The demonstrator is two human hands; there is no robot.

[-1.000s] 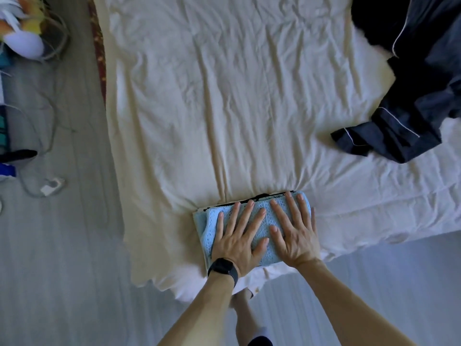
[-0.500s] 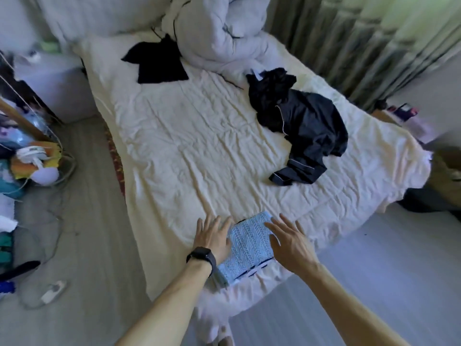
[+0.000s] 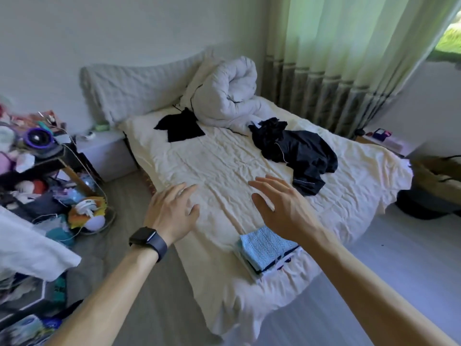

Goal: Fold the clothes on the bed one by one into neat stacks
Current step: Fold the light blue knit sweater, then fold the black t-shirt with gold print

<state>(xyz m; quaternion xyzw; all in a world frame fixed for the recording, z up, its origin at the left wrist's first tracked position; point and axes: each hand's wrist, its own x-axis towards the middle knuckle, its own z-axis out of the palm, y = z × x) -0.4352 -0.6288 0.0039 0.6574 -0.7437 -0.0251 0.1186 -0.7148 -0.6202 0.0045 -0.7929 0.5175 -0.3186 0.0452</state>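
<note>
The bed sheet [image 3: 219, 166] is matt, creased cream cloth. The folded blue top [image 3: 265, 245], lower centre, looks knitted and ribbed. The dark pyjamas [image 3: 304, 151], centre right, have a slight sheen. The watch [image 3: 147, 239] strap is smooth and matt.

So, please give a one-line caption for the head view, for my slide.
Open left hand and right hand above the bed; folded light-blue stack at its edge, dark clothes unfolded beyond.

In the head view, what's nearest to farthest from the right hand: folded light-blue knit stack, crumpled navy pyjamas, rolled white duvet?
1. Folded light-blue knit stack, just below the right hand.
2. Crumpled navy pyjamas, ahead, to the right.
3. Rolled white duvet, far back.
</note>
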